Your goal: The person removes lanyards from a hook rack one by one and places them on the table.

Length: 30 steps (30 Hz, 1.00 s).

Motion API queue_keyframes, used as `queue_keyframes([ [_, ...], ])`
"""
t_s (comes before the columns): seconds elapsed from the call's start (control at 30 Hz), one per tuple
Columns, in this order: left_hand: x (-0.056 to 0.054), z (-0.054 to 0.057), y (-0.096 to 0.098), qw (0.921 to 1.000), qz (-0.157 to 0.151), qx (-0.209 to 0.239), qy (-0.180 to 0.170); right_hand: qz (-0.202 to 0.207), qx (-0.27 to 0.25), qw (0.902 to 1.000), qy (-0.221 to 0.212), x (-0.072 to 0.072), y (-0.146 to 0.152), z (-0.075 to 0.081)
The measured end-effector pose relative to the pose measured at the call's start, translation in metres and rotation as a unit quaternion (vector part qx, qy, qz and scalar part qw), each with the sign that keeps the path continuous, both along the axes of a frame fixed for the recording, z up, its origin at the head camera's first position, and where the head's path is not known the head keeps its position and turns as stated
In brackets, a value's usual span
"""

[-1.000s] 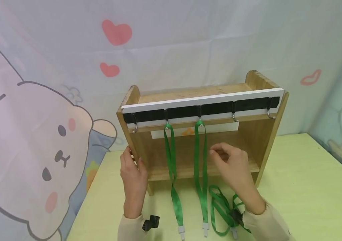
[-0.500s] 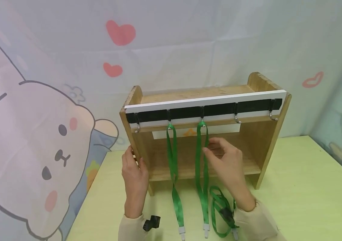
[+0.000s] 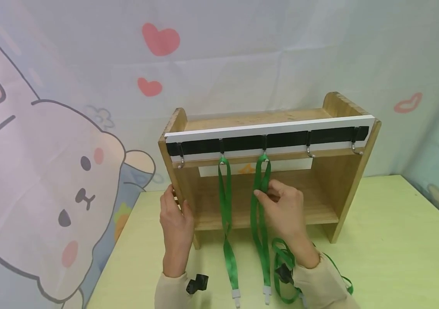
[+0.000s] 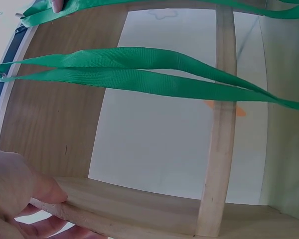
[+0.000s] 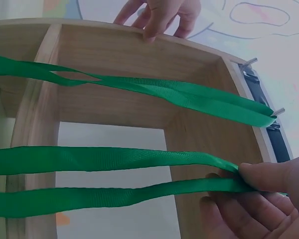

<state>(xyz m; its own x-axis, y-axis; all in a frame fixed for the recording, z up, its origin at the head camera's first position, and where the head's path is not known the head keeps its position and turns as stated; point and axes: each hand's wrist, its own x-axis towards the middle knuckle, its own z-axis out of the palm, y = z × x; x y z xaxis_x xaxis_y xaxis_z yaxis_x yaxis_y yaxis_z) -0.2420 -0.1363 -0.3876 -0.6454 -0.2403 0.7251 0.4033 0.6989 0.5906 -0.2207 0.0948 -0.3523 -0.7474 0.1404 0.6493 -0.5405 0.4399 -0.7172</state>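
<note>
My right hand pinches a green lanyard between thumb and fingers, a little below the middle hook it hangs from. In the right wrist view, both strands of that lanyard run to the thumb and fingers. A second green lanyard hangs twisted from the hook to its left. My left hand grips the left side panel of the wooden shelf. The left wrist view shows its thumb on the panel's inner side and the fingers around the outside.
A white and black rail with several metal hooks runs across the shelf's top front. Hooks at the far left and on the right hold nothing. More green lanyards lie in a loose pile on the yellow-green table, partly under my right forearm.
My right hand has moved left from beside the middle lanyard and taken hold of it. The left hand has kept its grip on the shelf. The head view has shifted slightly.
</note>
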Motion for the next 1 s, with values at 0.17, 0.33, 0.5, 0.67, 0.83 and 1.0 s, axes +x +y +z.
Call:
queue_keyframes([
  [0.17,0.0,0.0,0.0,1.0,-0.003,0.001,-0.002,0.0,-0.009,0.9999,0.008,0.003,0.003,0.003],
  [0.33,0.001,0.0,0.0,1.0,0.002,0.002,-0.009,0.007,-0.01,0.9998,0.015,0.009,0.007,0.007],
  [0.5,0.0,0.0,0.0,0.9999,0.004,0.001,-0.01,0.026,-0.006,0.9995,-0.017,0.015,0.012,0.008],
  [0.67,-0.001,-0.001,-0.002,1.0,0.005,0.001,-0.008,0.055,-0.02,0.9955,-0.074,0.019,0.015,0.004],
  [0.83,-0.001,-0.001,-0.001,1.0,0.006,0.001,-0.006,0.095,-0.042,0.9882,-0.112,0.022,0.017,-0.003],
  [1.0,-0.001,0.0,0.0,1.0,0.005,0.002,-0.008,0.127,-0.056,0.9797,-0.144,0.023,0.018,-0.016],
])
